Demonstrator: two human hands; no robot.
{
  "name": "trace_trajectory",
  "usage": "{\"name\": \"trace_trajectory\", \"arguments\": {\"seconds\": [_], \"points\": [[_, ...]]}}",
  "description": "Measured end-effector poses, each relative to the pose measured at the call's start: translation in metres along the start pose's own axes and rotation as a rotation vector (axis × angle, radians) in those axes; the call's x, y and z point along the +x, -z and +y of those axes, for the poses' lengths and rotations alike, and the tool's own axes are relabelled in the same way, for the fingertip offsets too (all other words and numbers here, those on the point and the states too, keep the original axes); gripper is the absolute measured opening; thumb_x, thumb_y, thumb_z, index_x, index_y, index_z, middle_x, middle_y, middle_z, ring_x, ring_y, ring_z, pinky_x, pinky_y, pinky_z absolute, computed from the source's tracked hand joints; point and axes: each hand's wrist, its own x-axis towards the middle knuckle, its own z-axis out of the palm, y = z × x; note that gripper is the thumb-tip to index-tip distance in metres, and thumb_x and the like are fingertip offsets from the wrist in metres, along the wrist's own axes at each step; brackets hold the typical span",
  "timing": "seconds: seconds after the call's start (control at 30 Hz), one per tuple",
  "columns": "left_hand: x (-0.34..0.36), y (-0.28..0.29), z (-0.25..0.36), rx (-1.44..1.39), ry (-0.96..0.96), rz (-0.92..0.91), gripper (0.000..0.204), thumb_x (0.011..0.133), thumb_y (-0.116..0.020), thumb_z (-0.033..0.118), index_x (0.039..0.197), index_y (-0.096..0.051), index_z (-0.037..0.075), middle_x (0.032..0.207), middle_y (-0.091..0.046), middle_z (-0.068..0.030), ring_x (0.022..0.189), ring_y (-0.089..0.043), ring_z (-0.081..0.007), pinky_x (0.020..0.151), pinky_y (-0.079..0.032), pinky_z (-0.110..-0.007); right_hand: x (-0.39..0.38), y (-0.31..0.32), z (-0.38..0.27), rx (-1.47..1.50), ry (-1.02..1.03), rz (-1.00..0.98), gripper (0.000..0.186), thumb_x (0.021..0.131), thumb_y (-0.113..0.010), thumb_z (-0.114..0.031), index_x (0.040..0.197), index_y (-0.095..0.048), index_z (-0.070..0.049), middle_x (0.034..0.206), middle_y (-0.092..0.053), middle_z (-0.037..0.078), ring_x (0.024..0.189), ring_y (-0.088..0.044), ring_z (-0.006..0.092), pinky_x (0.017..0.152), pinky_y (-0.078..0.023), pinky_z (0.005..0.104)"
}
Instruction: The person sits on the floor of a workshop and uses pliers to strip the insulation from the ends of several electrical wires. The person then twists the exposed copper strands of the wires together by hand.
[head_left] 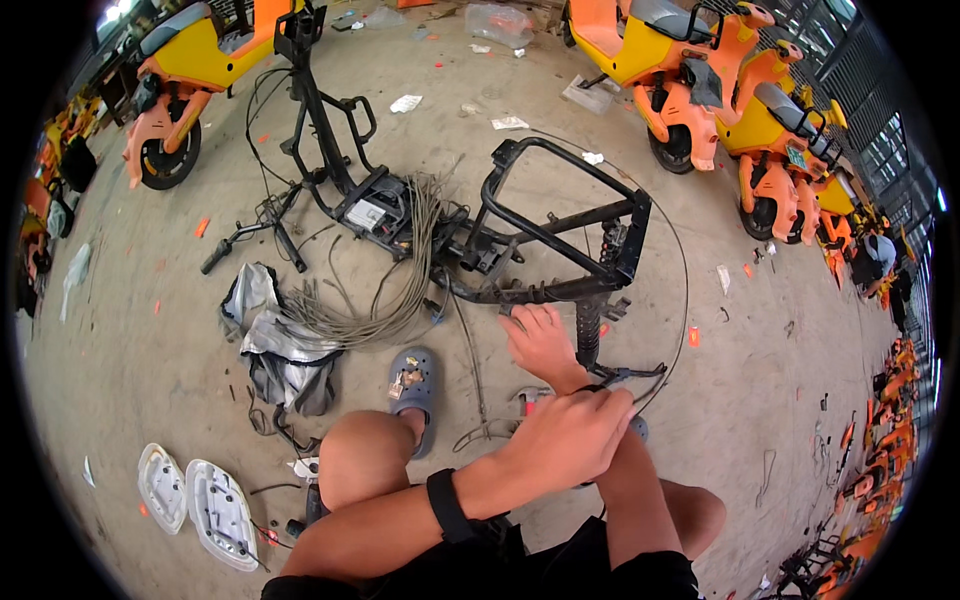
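A stripped black scooter frame (560, 292) lies in front of me. My right hand (540, 342) is just below its lower tube, fingers curled at a small dark part (508, 311) that I cannot identify. Across my right forearm goes my left arm, with a black wristband (450, 507). My left hand (565, 432) is closed over my right wrist; what its fingers hold, if anything, is hidden. A black spring shock absorber (588, 335) stands right of my right hand. A thick bundle of grey cables (400, 290) hangs from the frame's middle over to the left.
A silver and black cloth cover (285, 350) lies left of my shoe (413, 385). Two white plastic shells (222, 515) are at lower left. Handlebars (270, 228) rest on the floor. Orange and yellow scooters (690, 90) stand behind. A red-handled tool (530, 402) lies partly hidden by my arms.
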Motion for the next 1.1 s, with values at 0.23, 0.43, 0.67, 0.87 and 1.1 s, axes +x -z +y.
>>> {"name": "trace_trajectory", "arguments": {"seconds": [0.23,0.43,0.67,0.87,1.1], "points": [[-0.003,0.003,0.009,-0.156,-0.184,0.14,0.011,0.088,-0.067,0.004,0.097,-0.064,-0.001,0.068,-0.064,-0.0099,0.054,-0.062,-0.0265,0.046,-0.047,-0.035,0.067,0.064,0.021,-0.072,-0.03,0.22,0.047,0.079,-0.064,-0.011,0.127,-0.062,-0.011,0.137,-0.053,0.009,0.132,-0.047,0.0273,0.113,-0.033,0.0525],[0.002,0.008,0.011,-0.177,-0.203,0.303,0.012,0.086,-0.07,0.005,0.095,-0.066,-0.001,0.067,-0.063,-0.0095,0.05,-0.059,-0.0248,0.045,-0.046,-0.034,0.087,0.054,0.044,-0.204,-0.347,0.192,0.038,0.092,-0.064,-0.025,0.126,-0.061,-0.01,0.111,-0.061,0.009,0.111,-0.055,0.0258,0.106,-0.036,0.0513],[-0.015,0.031,0.025,-0.004,-0.049,0.237,0.011,0.085,-0.071,0.008,0.094,-0.068,0.002,0.064,-0.058,-0.0052,0.055,-0.057,-0.0207,0.044,-0.043,-0.034,0.087,0.032,0.074,-0.414,-0.286,0.196,0.028,0.094,-0.064,-0.034,0.116,-0.064,-0.016,0.08,-0.056,0.003,0.081,-0.057,0.0234,0.08,-0.043,0.0416],[-0.035,0.052,0.024,0.01,0.006,0.039,0.015,0.088,-0.069,0.012,0.099,-0.066,0.003,0.072,-0.062,-0.0042,0.063,-0.057,-0.0215,0.049,-0.048,-0.033,0.095,0.03,0.091,-0.379,-0.321,0.177,0.028,0.094,-0.066,-0.034,0.117,-0.066,-0.018,0.079,-0.056,0.001,0.079,-0.058,0.0226,0.073,-0.046,0.0403],[-0.038,0.079,0.034,-0.029,0.006,-0.016,0.019,0.082,-0.071,0.007,0.099,-0.067,-0.002,0.074,-0.058,-0.0108,0.068,-0.056,-0.0287,0.061,-0.05,-0.039,0.116,0.042,0.143,-0.457,-0.31,0.203,0.028,0.095,-0.064,-0.036,0.119,-0.069,-0.023,0.082,-0.061,0.0,0.088,-0.055,0.0218,0.085,-0.039,0.0418]]}}
